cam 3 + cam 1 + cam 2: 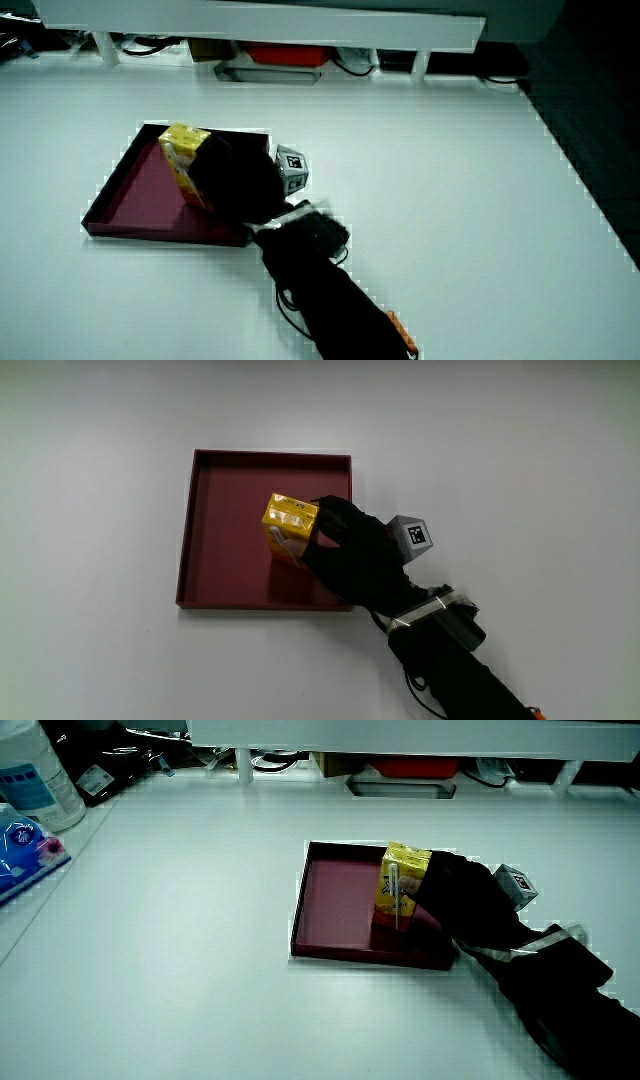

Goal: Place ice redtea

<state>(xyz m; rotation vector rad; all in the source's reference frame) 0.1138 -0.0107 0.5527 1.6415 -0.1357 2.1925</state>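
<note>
the hand is wrapped around a yellow ice redtea carton, fingers curled against the side that faces the forearm, so the grip is plainly on. the carton stands upright inside the dark red tray, on the part of the tray floor nearest the hand, and in a side view its base looks to be down on the floor (or so close that no gap shows). a straw is stuck to the carton's face there.

judged from this, the placing is nearly finished: the carton is already where it belongs and upright. what is left is for the fingers to let go and for the hand to draw away without tipping it. the small patterned cube on the glove's back sits just outside the tray rim.
</note>
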